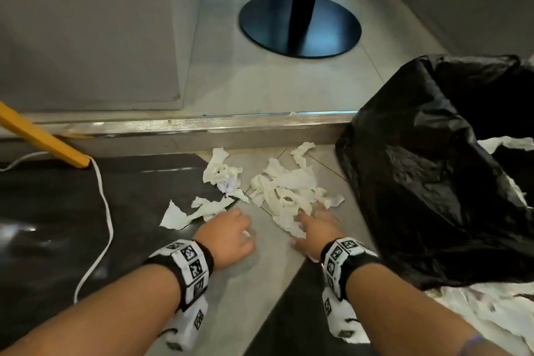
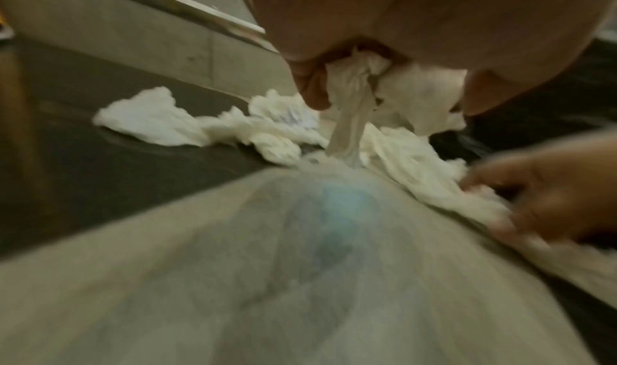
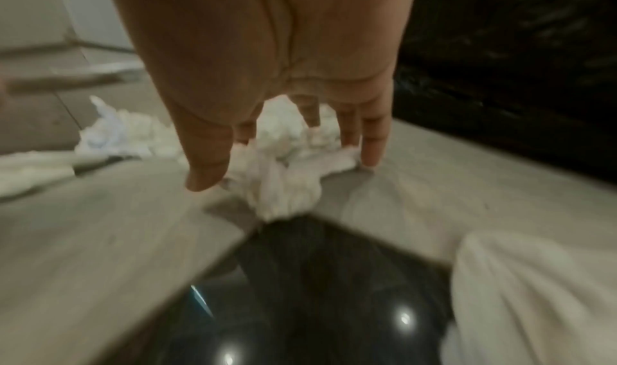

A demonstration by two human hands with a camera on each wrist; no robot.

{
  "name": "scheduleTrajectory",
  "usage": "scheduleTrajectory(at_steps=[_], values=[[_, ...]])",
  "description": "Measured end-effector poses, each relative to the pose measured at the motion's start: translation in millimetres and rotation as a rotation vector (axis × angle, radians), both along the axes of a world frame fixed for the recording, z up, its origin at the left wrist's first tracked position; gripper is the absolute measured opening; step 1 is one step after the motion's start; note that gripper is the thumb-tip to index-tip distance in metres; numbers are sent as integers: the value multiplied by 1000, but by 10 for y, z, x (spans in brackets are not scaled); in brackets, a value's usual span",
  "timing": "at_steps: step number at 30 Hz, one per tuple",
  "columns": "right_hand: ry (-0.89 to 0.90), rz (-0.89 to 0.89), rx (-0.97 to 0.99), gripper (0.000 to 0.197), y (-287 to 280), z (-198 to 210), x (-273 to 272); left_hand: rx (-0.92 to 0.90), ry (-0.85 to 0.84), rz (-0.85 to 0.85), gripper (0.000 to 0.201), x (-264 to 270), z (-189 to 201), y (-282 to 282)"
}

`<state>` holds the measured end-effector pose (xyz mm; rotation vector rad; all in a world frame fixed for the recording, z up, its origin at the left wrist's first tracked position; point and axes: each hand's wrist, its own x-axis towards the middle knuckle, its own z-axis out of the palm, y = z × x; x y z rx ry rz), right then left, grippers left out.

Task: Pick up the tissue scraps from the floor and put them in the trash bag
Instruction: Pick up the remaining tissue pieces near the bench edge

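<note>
Tissue scraps [image 1: 284,189] spread on floor [image 1: 268,251], just beside black trash bag [image 1: 427,182]. Left hand [image 1: 229,235] curled tight on one scrap [image 2: 360,85]. Right hand [image 1: 316,230] fingers [image 3: 372,143] straight, apart, touching pile nearest bag.

Tissue scraps [image 1: 284,191], seemingly crumpled, on floor [image 1: 268,251]

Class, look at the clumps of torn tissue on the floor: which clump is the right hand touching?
The big tangled clump nearest the black trash bag. The right hand has straight fingers on its near edge; the other clumps lie further left.
</note>
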<state>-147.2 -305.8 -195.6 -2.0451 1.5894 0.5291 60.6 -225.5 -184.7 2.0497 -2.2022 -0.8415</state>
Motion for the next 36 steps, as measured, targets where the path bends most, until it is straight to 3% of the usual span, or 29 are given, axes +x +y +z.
scheduleTrajectory(at_steps=[3, 6, 7, 10, 12, 13, 17, 20, 24, 26, 30, 32, 34, 36], values=[[8, 32, -82, 35, 78, -176, 49, -27, -65, 136, 36, 346, -14, -96], [-211, -105, -63, 28, 59, -145, 90, -87, -61, 261, 8, 553, -115, -151], [-313, -175, -54, 30, 44, -94, 95, -87, -50, 311, 7, 595, -156, -138], [-552, -334, -114, 22, 26, 132, 112, 78, -83, 416, 34, 672, -320, -9], [-772, -461, -105, 11, 20, 267, 117, 168, -138, 371, 38, 687, -399, 102], [-865, -508, -100, 18, 17, 355, 116, 181, -162, 322, 34, 683, -416, 146], [-971, -648, -76, 52, -54, 590, 110, 120, -155, 294, 31, 676, -368, 183], [-1014, -720, -32, 34, -151, 618, 119, 53, -140, 304, 38, 643, -218, 102], [-862, -619, -48, 23, -125, 486, 127, -59, -71, 272, 23, 591, -52, -55], [-738, -523, -43, 30, -35, 386, 179, -100, -28, 240, 15, 589, -15, -130], [-367, -28, 47, 65, 109, 34, 325, -81, -26, 253, 29, 568, 42, -316], [-222, 109, 106, 72, 165, -94, 365, -23, -45, 232, 47, 550, 23, -404], [-99, 221, 63, 62, 184, -140, 363, 44, -112, 154, 67, 530, -16, -471], [-29, 276, 34, 39, 176, -112, 346, 92, -177, 98, 74, 515, -49, -512]])
